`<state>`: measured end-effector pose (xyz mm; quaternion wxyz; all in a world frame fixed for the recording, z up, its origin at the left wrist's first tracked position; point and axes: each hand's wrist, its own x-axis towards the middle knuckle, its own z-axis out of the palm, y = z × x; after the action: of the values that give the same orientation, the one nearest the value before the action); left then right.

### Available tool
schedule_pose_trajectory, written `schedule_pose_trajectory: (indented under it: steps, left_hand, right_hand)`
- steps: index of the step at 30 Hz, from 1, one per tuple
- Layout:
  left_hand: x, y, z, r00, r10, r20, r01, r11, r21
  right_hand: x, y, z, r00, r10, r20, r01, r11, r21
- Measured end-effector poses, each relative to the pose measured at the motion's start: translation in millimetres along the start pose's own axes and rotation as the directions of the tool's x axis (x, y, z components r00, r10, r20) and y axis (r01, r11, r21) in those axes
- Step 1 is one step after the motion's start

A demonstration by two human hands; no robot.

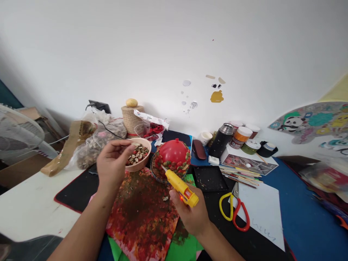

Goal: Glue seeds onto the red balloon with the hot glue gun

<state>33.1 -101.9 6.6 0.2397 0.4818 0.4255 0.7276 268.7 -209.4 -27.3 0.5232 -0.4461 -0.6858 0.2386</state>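
Observation:
My right hand [191, 214] grips a yellow glue gun [178, 185], its nozzle pointing at the lower left side of a red balloon [172, 151]. Red, green and brown shell-like pieces cover the balloon's lower part, which rests in a round holder. My left hand [111, 163] is pinched closed beside a pink bowl [149, 154] of small painted, shell-like pieces. A pale spot shows at its fingertips, but I cannot tell whether that is a held piece. Beneath lies a paint-stained red cloth or paper [141, 214].
Scissors [235, 214] with yellow and red handles lie right, near white paper [262, 210]. Behind are a black tray [210, 178], paintbrushes [241, 172], a thermos [220, 139] and paint jars [241, 136]. Twine [130, 119], plastic bags [95, 139] and a fan [20, 130] stand left.

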Motion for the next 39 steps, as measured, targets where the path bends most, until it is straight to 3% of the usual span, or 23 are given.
schedule_pose_trajectory:
  steps: [3, 7, 11, 17, 23, 26, 29, 31, 37, 39]
  left_hand:
    - [9, -3, -7.3, 0.995, 0.053, -0.089, -0.05, 0.998, 0.031]
    - [1, -8, -2.5, 0.988, 0.143, 0.063, -0.151, 0.978, 0.144]
    - [-11, -10, 7.0, 0.942, 0.25, 0.226, -0.297, 0.933, 0.205]
    - [-15, -2, 13.0, 0.803, 0.411, 0.432, -0.534, 0.817, 0.215]
    - [-19, 2, 21.8, 0.619, 0.551, 0.559, -0.731, 0.665, 0.154]
    - [-21, 1, 23.5, 0.586, 0.554, 0.591, -0.761, 0.626, 0.167]
    - [-22, 0, 23.7, 0.583, 0.534, 0.613, -0.762, 0.621, 0.184]
    - [-22, -1, 23.8, 0.604, 0.506, 0.616, -0.735, 0.652, 0.186]
    - [-19, -1, 21.8, 0.803, 0.362, 0.473, -0.517, 0.818, 0.252]
    - [-18, -1, 20.6, 0.833, 0.344, 0.433, -0.476, 0.845, 0.244]
  right_hand:
    - [-1, 4, -2, 0.997, 0.056, -0.05, -0.052, 0.997, 0.062]
    - [-3, 12, -4, 0.985, 0.112, -0.132, -0.095, 0.988, 0.125]
    - [-3, 16, -3, 0.972, 0.161, -0.169, -0.135, 0.979, 0.155]
    - [-5, 21, -2, 0.969, 0.18, -0.169, -0.151, 0.974, 0.17]
    - [-8, 29, 1, 0.969, 0.182, -0.167, -0.157, 0.975, 0.156]
    - [-8, 28, 1, 0.97, 0.183, -0.162, -0.16, 0.976, 0.145]
    - [-7, 26, 0, 0.969, 0.186, -0.162, -0.162, 0.975, 0.15]
    - [-6, 24, -1, 0.968, 0.184, -0.169, -0.155, 0.973, 0.169]
    - [0, 16, -7, 0.952, 0.22, -0.211, -0.17, 0.958, 0.23]
    - [4, 11, -10, 0.944, 0.232, -0.235, -0.171, 0.952, 0.254]
